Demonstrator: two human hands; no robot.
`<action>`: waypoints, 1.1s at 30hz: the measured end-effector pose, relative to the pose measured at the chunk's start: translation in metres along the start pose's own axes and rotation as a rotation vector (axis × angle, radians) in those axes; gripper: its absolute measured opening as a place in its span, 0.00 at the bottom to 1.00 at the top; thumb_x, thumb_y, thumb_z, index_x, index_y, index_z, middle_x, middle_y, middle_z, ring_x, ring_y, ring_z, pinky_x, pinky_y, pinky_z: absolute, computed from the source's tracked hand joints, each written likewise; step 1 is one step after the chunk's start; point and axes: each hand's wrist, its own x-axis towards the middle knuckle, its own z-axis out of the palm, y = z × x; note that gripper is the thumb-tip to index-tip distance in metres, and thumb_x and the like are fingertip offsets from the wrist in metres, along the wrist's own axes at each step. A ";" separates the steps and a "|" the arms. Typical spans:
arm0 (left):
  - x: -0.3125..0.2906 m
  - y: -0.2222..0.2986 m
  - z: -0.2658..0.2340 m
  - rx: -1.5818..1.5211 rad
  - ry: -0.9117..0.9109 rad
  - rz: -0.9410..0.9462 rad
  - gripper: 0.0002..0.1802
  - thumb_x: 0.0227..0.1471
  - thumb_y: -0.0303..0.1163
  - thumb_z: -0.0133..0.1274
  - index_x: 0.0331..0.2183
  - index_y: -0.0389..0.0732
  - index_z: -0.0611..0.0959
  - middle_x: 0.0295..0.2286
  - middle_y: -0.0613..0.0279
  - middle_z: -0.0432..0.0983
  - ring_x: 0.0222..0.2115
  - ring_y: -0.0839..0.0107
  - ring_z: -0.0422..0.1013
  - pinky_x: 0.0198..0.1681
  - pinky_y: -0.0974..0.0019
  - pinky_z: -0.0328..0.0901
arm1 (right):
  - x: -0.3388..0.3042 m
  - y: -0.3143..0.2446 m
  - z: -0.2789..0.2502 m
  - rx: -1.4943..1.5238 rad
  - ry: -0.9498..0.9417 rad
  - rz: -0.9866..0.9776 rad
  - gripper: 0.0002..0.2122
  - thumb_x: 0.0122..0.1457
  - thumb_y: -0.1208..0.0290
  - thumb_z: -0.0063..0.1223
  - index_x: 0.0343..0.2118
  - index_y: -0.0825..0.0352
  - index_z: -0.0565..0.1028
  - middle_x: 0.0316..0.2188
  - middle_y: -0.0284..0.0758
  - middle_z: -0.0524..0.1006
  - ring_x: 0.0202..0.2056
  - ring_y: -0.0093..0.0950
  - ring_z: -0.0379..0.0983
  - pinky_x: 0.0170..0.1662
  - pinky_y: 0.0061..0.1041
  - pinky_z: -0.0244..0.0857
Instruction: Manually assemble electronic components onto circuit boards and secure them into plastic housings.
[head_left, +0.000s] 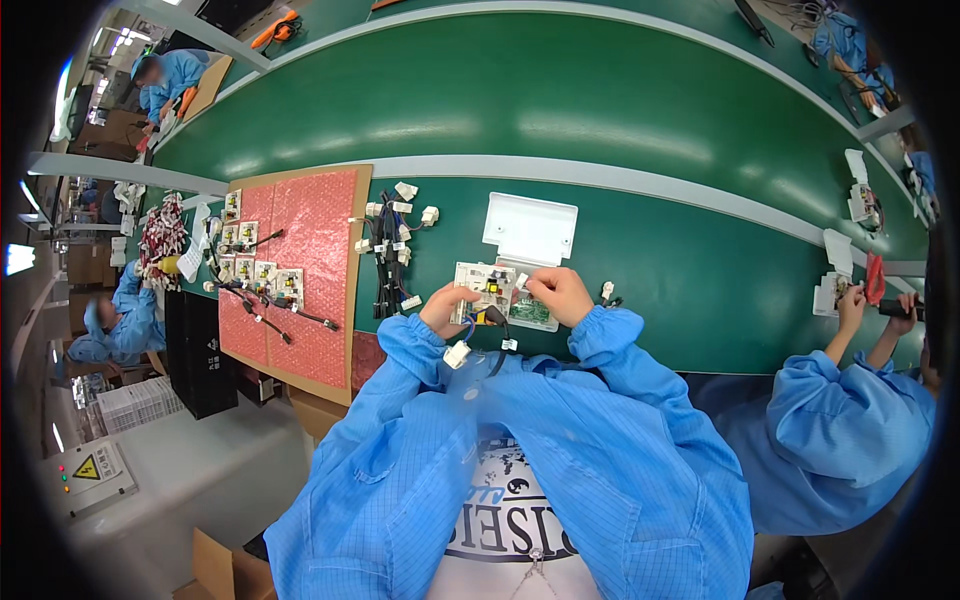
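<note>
My left hand (pixel 447 310) is closed on the left edge of a circuit board (pixel 470 279) with a pale face and several parts on it. From its lower side hang dark and blue wires and a white plug (pixel 457 355). My right hand (pixel 563 297) is pinched at a small white connector (pixel 522 281) beside the board's right edge. Partly under the hands lies a green circuit board (pixel 534 311) in a white housing. Just beyond, an open white cover (pixel 530 228) rests flat on the green table.
Left of my hands lies a bundle of black cables (pixel 386 255) with white plugs. Further left, several circuit boards (pixel 265 272) with cables sit on a pink bubble-wrap sheet (pixel 315 225). A small cable (pixel 608 293) lies right of my right hand. At the right a co-worker's sleeve (pixel 840 420) shows.
</note>
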 end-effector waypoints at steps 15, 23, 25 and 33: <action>-0.004 0.001 0.013 0.182 0.025 0.065 0.35 0.30 0.19 0.39 0.48 0.29 0.63 0.42 0.46 0.67 0.41 0.57 0.67 0.45 0.62 0.64 | 0.003 -0.010 -0.004 -0.093 -0.084 0.058 0.11 0.44 0.67 0.47 0.15 0.70 0.70 0.10 0.38 0.66 0.13 0.30 0.63 0.20 0.28 0.56; -0.002 -0.002 0.009 0.257 0.062 0.086 0.30 0.31 0.17 0.39 0.44 0.28 0.66 0.40 0.50 0.69 0.40 0.62 0.68 0.43 0.65 0.63 | 0.006 -0.008 -0.004 -0.118 -0.113 0.083 0.11 0.44 0.66 0.47 0.18 0.70 0.72 0.10 0.39 0.66 0.14 0.31 0.63 0.21 0.29 0.56; -0.003 -0.002 0.010 0.256 0.056 0.089 0.30 0.31 0.17 0.39 0.44 0.28 0.66 0.40 0.51 0.69 0.40 0.62 0.68 0.43 0.65 0.63 | 0.006 -0.009 -0.004 -0.140 -0.113 0.092 0.11 0.44 0.65 0.47 0.18 0.70 0.72 0.10 0.39 0.66 0.14 0.31 0.63 0.21 0.29 0.57; -0.008 -0.010 0.020 0.449 0.114 0.199 0.32 0.29 0.16 0.37 0.45 0.28 0.66 0.38 0.53 0.70 0.39 0.66 0.68 0.43 0.68 0.63 | -0.009 -0.029 0.013 -0.497 0.032 -0.036 0.09 0.48 0.67 0.44 0.20 0.69 0.70 0.17 0.42 0.71 0.22 0.41 0.68 0.25 0.37 0.61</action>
